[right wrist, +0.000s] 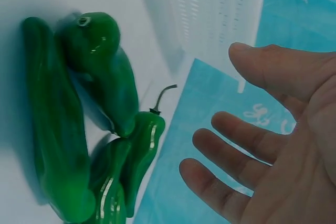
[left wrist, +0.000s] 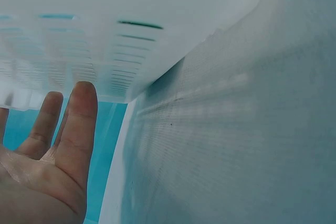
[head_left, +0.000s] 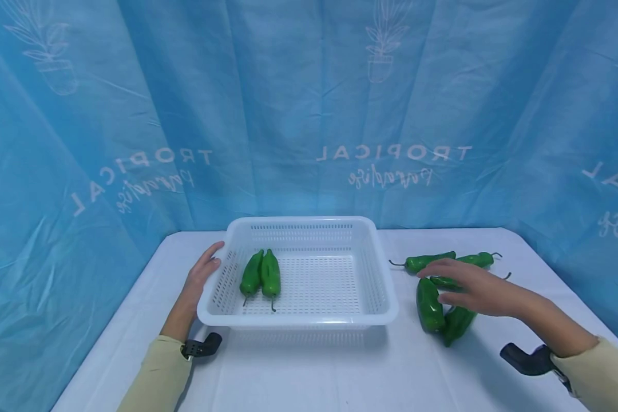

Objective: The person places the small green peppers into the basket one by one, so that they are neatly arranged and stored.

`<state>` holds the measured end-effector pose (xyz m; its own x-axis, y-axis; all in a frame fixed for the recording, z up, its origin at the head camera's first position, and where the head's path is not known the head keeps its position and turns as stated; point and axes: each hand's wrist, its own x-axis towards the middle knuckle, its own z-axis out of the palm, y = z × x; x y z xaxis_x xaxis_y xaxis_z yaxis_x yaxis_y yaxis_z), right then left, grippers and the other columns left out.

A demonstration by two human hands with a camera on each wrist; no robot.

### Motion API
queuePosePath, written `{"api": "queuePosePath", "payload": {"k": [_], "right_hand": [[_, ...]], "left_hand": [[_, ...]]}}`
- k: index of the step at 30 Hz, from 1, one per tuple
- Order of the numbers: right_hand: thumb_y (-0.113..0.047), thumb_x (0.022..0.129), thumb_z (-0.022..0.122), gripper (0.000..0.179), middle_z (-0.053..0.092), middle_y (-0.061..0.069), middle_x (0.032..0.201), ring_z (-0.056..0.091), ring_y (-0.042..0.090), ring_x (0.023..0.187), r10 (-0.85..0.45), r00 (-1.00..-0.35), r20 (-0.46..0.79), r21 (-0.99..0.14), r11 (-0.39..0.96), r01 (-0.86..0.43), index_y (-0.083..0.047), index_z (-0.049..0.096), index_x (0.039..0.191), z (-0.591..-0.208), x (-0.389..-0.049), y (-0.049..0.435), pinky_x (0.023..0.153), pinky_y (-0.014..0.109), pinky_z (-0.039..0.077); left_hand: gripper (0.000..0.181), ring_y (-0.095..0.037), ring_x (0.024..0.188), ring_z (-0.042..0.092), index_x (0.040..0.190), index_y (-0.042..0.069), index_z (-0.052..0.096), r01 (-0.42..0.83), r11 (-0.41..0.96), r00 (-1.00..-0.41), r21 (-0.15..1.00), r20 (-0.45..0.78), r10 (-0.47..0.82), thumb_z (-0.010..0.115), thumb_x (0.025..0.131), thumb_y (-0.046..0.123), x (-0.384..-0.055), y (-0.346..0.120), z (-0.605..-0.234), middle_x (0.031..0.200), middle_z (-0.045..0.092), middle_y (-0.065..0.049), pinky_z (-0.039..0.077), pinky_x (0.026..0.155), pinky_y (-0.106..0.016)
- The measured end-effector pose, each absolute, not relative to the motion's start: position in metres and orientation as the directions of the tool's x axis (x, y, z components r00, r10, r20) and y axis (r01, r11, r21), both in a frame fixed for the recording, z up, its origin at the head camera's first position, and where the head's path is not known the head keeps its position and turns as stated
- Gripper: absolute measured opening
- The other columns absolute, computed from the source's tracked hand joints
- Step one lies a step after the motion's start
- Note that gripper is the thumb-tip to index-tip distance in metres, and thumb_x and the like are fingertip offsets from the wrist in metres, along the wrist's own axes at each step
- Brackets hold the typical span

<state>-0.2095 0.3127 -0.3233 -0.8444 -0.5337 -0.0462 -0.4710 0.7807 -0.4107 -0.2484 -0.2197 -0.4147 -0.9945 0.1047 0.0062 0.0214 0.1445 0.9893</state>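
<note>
In the head view a white plastic basket [head_left: 309,321] stands mid-table, with two green peppers [head_left: 270,273] side by side in its left half. My left hand [head_left: 202,273] is at the basket's left wall; its fingers are extended in the left wrist view, fingertips [left wrist: 83,95] close to the slotted side. Whether they touch it I cannot tell. My right hand [head_left: 481,289] hovers over a loose group of several green peppers [head_left: 430,306] right of the basket. Thumb and fingers are spread, holding nothing, in the right wrist view, and one long pepper [right wrist: 52,114] lies nearby. The hand hides part of the group.
A white cloth [head_left: 298,377] covers the table. Behind it and along both sides hangs a blue printed curtain [head_left: 288,114]. Each wrist wears a black strap with a camera mount [head_left: 203,345]. The basket's raised rim stands between the two hands.
</note>
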Motion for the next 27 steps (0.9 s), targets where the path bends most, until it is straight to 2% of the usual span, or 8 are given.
{"api": "queuePosePath", "payload": {"k": [14,24,27], "right_hand": [[-0.021,0.089,0.072,0.043,0.059,0.019,0.135,0.056,0.043,0.124,-0.496,-0.863,-0.099,-0.317,0.838,-0.445,-0.014,0.063,0.131,-0.346,-0.221,0.310,0.092,0.057,0.054],[-0.022,0.088,0.073,0.038,0.068,0.016,0.124,0.062,0.040,0.115,-0.439,-0.895,-0.081,-0.224,0.883,-0.413,-0.010,0.067,0.124,-0.368,-0.233,0.308,0.090,0.057,0.055],[-0.022,0.089,0.073,0.036,0.068,0.016,0.121,0.064,0.035,0.107,-0.411,-0.906,-0.098,-0.215,0.898,-0.384,-0.011,0.068,0.122,-0.373,-0.235,0.305,0.089,0.056,0.056]], "left_hand": [[0.057,-0.038,0.142,0.041,0.158,0.032,0.017,0.028,0.148,-0.995,0.989,0.013,0.101,0.033,0.105,0.046,-0.248,-0.220,-0.415,0.163,0.028,-0.007,0.051,0.103,-0.045],[0.057,-0.040,0.142,0.041,0.159,0.031,0.016,0.016,0.145,-0.996,0.989,0.003,0.094,0.032,0.106,0.045,-0.248,-0.220,-0.413,0.163,0.028,-0.009,0.054,0.099,-0.039],[0.057,-0.040,0.142,0.041,0.159,0.030,0.016,0.019,0.143,-0.995,0.990,0.005,0.097,0.031,0.106,0.044,-0.248,-0.219,-0.413,0.163,0.028,-0.009,0.054,0.100,-0.039]]}}
